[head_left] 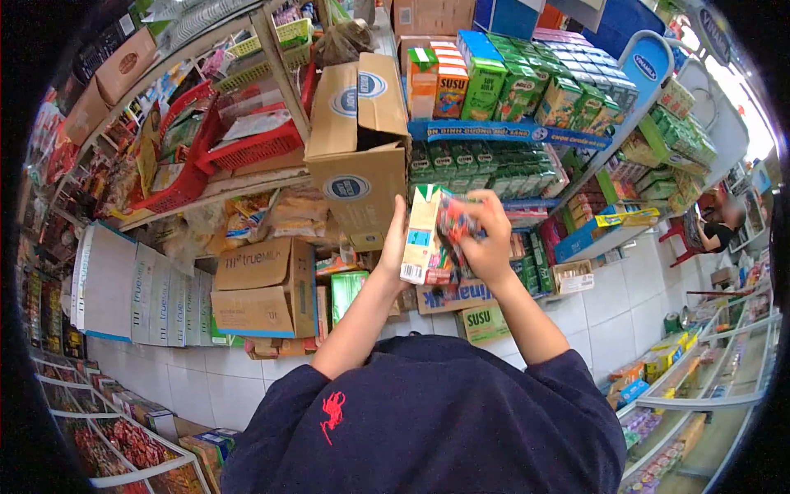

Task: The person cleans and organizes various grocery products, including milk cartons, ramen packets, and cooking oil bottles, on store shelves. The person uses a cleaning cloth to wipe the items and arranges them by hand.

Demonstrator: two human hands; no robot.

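Observation:
My left hand (393, 251) is closed round the side of a drink carton (421, 235), a cream-coloured pack with a blue patch, a barcode and a green-and-white top. It is raised in front of the shelves. At the carton's other side is my right hand (491, 239), its fingers bent in and pressed together. Under those fingers shows a blurred red and dark patch; I cannot tell what it is. Just behind the carton stands a tall Dutch Lady cardboard box (350, 214) with raised flaps. Shelves of drink cartons (518, 86), among them Susu, soy milk and Milo, are beyond my hands.
Left of me are a TH true MILK box (259, 280), a row of milk cases (169, 296) and red baskets (255, 140) of packets. A green Susu box (485, 323) is below my hands. Glass cases (699, 403) stand right; a person (724, 226) sits farther off.

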